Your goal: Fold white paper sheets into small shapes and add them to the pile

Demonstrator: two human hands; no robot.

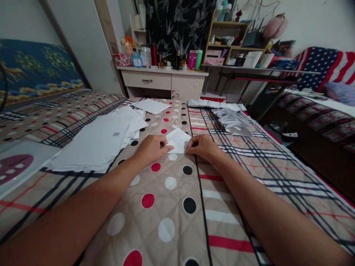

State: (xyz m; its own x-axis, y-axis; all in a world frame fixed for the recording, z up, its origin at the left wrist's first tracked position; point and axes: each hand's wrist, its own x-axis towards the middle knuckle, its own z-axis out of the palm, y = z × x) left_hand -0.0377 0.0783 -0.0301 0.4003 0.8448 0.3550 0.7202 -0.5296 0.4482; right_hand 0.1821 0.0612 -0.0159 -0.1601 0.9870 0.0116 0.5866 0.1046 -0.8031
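A small sheet of white paper [177,140] with faint writing lies on the quilted bedspread [172,199], its far end coming to a point. My left hand [152,148] pinches its left edge between thumb and fingers. On the opposite side, my right hand [203,147] grips the lower right corner with curled fingers. Left of my hands is a broad stack of white sheets [91,136], the top one bearing a dark handwritten character. Another white sheet [152,106] rests beyond the stack.
At the right lie a bundle of folded papers [233,122] and a long white strip of folded paper [216,104]. A plastic bag [22,162] with a dark red print sits at far left. Past the bed stands a white dresser [163,79] carrying bottles and a blue clock [137,59].
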